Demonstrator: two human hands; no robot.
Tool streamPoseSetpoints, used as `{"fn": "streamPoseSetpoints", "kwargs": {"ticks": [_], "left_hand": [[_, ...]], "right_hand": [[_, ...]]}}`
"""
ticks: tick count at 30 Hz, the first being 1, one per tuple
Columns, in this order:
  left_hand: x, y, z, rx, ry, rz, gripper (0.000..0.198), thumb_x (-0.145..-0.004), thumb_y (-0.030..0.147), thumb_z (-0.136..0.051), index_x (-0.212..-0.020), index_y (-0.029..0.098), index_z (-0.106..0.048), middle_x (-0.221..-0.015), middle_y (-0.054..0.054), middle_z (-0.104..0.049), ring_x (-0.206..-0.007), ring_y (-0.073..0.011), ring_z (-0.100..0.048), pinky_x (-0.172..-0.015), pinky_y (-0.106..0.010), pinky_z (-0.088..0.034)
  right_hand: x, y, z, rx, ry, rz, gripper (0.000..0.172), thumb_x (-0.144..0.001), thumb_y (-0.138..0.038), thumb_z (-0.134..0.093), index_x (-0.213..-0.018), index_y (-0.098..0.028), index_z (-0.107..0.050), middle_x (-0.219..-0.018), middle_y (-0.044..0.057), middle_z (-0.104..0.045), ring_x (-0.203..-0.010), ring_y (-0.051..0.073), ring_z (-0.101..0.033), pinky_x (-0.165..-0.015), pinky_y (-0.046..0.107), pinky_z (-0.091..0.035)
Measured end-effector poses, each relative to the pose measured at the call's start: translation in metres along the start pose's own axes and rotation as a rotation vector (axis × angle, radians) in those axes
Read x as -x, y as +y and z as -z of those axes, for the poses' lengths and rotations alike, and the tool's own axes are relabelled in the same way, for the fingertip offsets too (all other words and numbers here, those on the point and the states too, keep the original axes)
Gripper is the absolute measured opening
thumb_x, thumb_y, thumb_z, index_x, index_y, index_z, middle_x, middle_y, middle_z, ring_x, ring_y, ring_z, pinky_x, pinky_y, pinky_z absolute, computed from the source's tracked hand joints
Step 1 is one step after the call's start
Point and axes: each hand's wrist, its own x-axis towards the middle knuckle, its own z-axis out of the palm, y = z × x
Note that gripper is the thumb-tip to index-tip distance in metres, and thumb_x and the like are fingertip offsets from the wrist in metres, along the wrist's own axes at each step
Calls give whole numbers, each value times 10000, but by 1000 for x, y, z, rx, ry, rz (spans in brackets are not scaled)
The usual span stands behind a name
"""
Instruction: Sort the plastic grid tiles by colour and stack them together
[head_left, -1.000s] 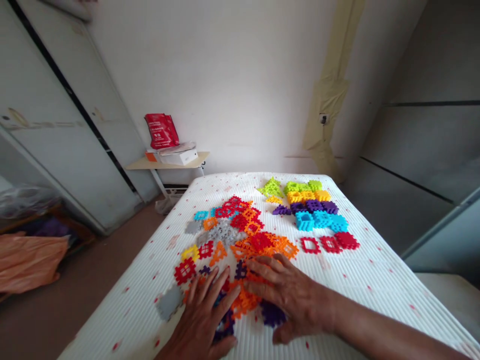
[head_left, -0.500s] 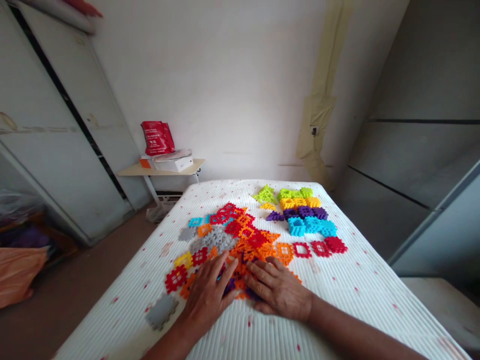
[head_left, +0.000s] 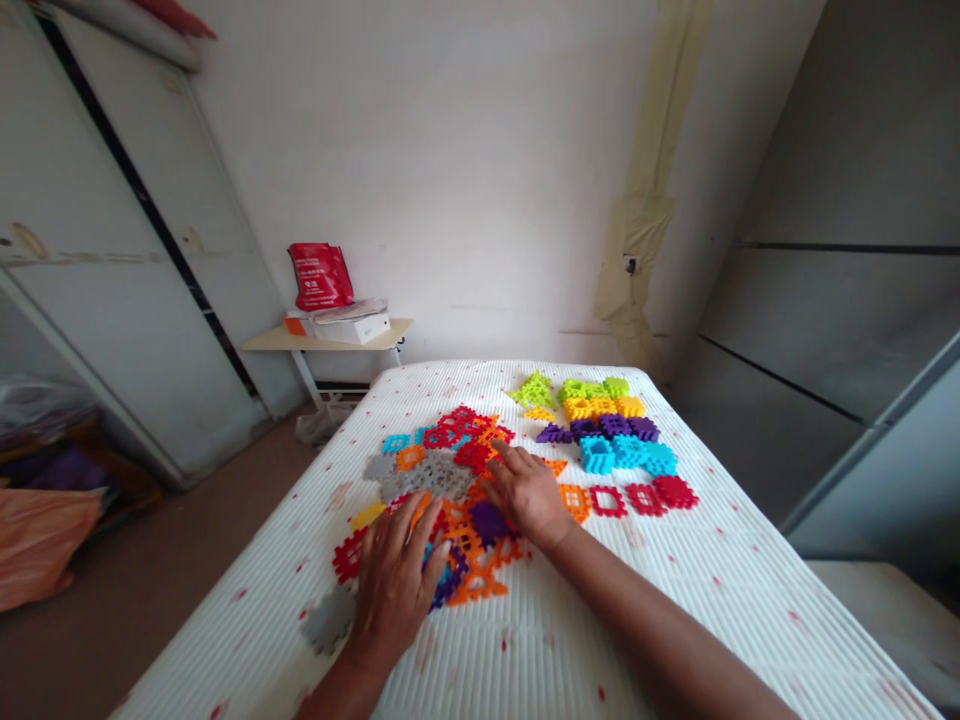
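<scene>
A loose heap of flat plastic interlocking tiles, red, orange, grey, purple and blue, lies in the middle of a white ribbed bed cover. My left hand rests flat on the near side of the heap, fingers spread. My right hand reaches further into the heap, palm down, fingers stretched over orange and red tiles. Neither hand grips a tile. To the right sit sorted rows of tiles: green, yellow, purple, blue, then red.
A grey tile lies apart near the bed's left edge. Beyond the bed a small side table carries a white box and a red bag. Tall cabinet doors stand left, grey panels right, and an orange bag lies on the floor.
My right hand has slid forward into the heap, uncovering purple and orange tiles near me. My left hand stayed on the near tiles, shifting slightly left.
</scene>
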Motion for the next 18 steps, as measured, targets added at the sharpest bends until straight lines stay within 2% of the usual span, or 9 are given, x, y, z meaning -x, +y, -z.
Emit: {"fn": "streamPoseSetpoints", "kwargs": {"ticks": [3, 6, 9, 13, 15, 18], "left_hand": [[0, -20, 7, 27, 108, 115, 391, -870, 314, -396, -1204, 175, -545, -1245, -135, -545, -1144, -260, -502, -966, -402, -370], [6, -47, 13, 31, 179, 298, 387, -872, 324, -365, -1144, 139, -568, -1179, -154, -576, -1110, -265, -523, -944, -392, -395], [16, -66, 18, 42, 135, 469, 395, -865, 360, -354, -1110, 148, -579, -1130, -141, -603, -1071, -265, -547, -914, -388, -421], [29, -73, 28, 16, 75, 585, 419, -847, 399, -351, -1122, 171, -571, -1157, -131, -597, -1088, -285, -537, -933, -435, -406], [33, -73, 31, 21, 68, 625, 441, -836, 424, -346, -1122, 174, -569, -1171, -128, -591, -1102, -293, -527, -960, -457, -383], [36, -73, 31, 158, 19, 726, 491, -813, 476, -337, -1112, 164, -570, -1163, -130, -593, -1117, -283, -522, -988, -443, -379]], "right_hand": [[1, 18, 8, -44, 53, -98, 205, -886, -282, -504, -1024, -204, -633, -1232, 117, -567, -1024, 214, -573, -882, 363, -469], [19, 38, 16, -73, 115, -118, 203, -897, -281, -482, -994, -200, -641, -1180, 112, -597, -1016, 213, -586, -890, 367, -479], [49, 49, 27, -93, 136, -94, 239, -914, -303, -441, -999, -189, -634, -1103, 114, -630, -981, 205, -608, -841, 356, -514], [99, 48, 41, -88, 43, -72, 289, -903, -321, -447, -1113, -190, -596, -1113, 116, -629, -1003, 203, -610, -833, 340, -529], [123, 44, 46, -40, -19, -124, 342, -883, -358, -469, -1158, -184, -576, -1148, 122, -614, -1020, 219, -607, -839, 348, -532], [148, 40, 47, -3, -105, -229, 414, -858, -413, -492, -1190, -175, -558, -1161, 134, -603, -999, 231, -621, -801, 338, -550]]}}
